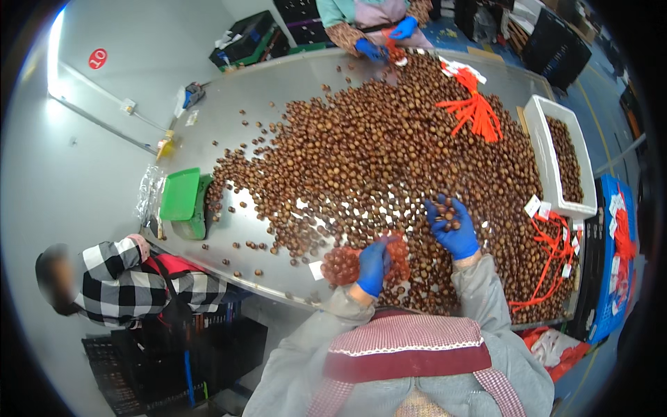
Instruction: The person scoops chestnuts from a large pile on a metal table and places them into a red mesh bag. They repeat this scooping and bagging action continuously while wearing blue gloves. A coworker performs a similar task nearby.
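Note:
My left hand [373,265], in a blue glove, grips a red mesh bag [341,267] near the table's front edge. Brown chestnuts show through the mesh, and a white tag [316,270] sticks out at its left. The bag's mouth spreads to the right of the glove. My right hand [454,230], also blue-gloved, is cupped palm up around several loose chestnuts [446,215]. It is to the right of the bag and apart from it. A broad heap of chestnuts [365,146] spreads over the metal table [219,120] before me.
A co-worker's gloved hands [371,49] hold red mesh at the far edge. Flat red mesh bags [475,107] lie on the heap, more bags [552,260] at right. A white foam box [586,182] stands right, a green scoop-like container [182,200] left. Another person [120,276] is at left.

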A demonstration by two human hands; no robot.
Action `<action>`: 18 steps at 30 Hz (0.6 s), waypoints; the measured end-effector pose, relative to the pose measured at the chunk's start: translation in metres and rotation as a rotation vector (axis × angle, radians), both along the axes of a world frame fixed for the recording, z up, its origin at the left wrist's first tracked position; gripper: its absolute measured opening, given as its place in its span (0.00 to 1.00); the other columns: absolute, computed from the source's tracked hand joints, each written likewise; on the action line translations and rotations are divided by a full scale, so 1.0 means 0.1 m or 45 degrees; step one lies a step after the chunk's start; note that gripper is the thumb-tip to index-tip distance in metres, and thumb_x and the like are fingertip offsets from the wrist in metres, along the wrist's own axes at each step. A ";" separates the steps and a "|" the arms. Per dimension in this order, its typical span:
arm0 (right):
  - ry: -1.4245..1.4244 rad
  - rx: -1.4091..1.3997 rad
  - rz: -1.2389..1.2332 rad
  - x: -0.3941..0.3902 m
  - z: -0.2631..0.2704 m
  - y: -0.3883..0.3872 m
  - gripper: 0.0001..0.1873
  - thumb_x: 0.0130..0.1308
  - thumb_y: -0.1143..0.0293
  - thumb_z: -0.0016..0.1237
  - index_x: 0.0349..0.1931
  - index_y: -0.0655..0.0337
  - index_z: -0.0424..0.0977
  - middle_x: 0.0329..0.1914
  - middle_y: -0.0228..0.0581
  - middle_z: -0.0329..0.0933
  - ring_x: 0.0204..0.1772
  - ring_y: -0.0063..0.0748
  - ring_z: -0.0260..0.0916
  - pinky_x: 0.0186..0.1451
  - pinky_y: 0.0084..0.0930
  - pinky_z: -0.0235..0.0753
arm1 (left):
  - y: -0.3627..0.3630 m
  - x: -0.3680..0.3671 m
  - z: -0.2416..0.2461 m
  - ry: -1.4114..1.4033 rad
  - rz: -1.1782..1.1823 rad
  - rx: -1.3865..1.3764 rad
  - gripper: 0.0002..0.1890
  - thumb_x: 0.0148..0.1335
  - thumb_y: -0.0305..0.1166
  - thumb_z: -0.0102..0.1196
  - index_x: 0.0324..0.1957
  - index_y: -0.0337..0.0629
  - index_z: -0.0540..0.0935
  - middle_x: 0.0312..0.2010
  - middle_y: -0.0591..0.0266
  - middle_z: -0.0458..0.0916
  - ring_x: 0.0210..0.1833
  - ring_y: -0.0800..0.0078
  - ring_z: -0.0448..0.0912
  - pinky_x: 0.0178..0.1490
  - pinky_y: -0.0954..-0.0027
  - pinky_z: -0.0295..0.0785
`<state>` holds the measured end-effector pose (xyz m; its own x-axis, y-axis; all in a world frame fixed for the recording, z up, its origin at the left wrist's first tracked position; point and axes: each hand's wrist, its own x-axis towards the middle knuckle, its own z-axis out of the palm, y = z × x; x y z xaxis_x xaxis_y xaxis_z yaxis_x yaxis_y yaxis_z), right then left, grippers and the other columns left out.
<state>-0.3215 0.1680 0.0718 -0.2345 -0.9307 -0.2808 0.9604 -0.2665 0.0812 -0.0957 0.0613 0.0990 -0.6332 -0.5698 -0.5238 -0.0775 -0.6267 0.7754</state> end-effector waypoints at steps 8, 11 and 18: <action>0.005 -0.221 0.175 0.71 0.39 0.04 0.28 0.76 0.57 0.29 0.73 0.56 0.59 0.80 0.50 0.53 0.79 0.57 0.52 0.75 0.65 0.56 | 0.06 0.03 0.00 -0.163 0.035 -0.121 0.22 0.76 0.46 0.46 0.52 0.37 0.83 0.15 0.77 0.64 0.16 0.87 0.59 0.19 0.78 0.50; -0.073 -0.271 0.242 0.76 0.38 0.05 0.28 0.76 0.57 0.29 0.73 0.57 0.59 0.79 0.50 0.53 0.79 0.57 0.52 0.75 0.63 0.57 | 0.07 0.05 -0.04 -0.235 0.107 -0.170 0.21 0.76 0.45 0.46 0.51 0.38 0.84 0.15 0.77 0.66 0.16 0.87 0.60 0.19 0.79 0.50; 0.032 0.056 0.466 0.98 0.41 0.12 0.22 0.77 0.67 0.40 0.69 0.59 0.64 0.66 0.49 0.70 0.46 0.27 0.75 0.35 0.16 0.76 | -0.01 0.08 0.09 -0.096 0.098 -0.147 0.22 0.75 0.46 0.48 0.49 0.35 0.84 0.25 0.68 0.81 0.18 0.87 0.66 0.20 0.80 0.58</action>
